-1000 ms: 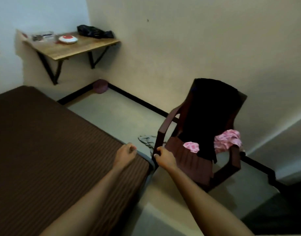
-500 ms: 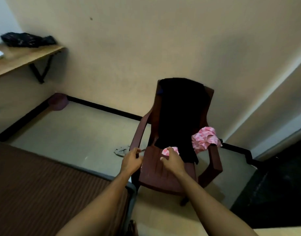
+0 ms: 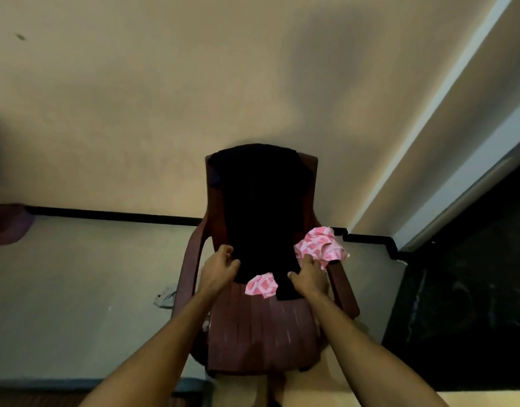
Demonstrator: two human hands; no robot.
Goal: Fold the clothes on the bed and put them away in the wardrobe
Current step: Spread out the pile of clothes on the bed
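Fingers (image 3: 227, 254) of my left hand (image 3: 219, 267) are curled at the left edge of the black garment (image 3: 258, 207), thumb toward the cloth; whether they have closed on the hem yet I cannot tell, the black swallows the detail. Right hand (image 3: 310, 277): fingers spread and laid flat where the black hem meets the pink patterned cloth (image 3: 320, 245), pressing rather than pinching. Black garment hangs over the backrest of the maroon plastic chair (image 3: 261, 333), lower end reaching the seat. Pink cloth bunched by the right armrest; a second patch of pink (image 3: 261, 284) shows on the seat, between my hands, partly under the black hem. One piece or two, I cannot say. Judgement: all soft, light, limp; no shape of its own, will sag and trail once lifted. Black one looks long, so take it at two points along an edge, or high at the backrest, and draw it up and off rather than drag it. Pink cloth likely snags under it; gather that separately in one bunch. Bed corner (image 3: 191, 387) just behind my arms, handy for folding. Wardrobe not in view.
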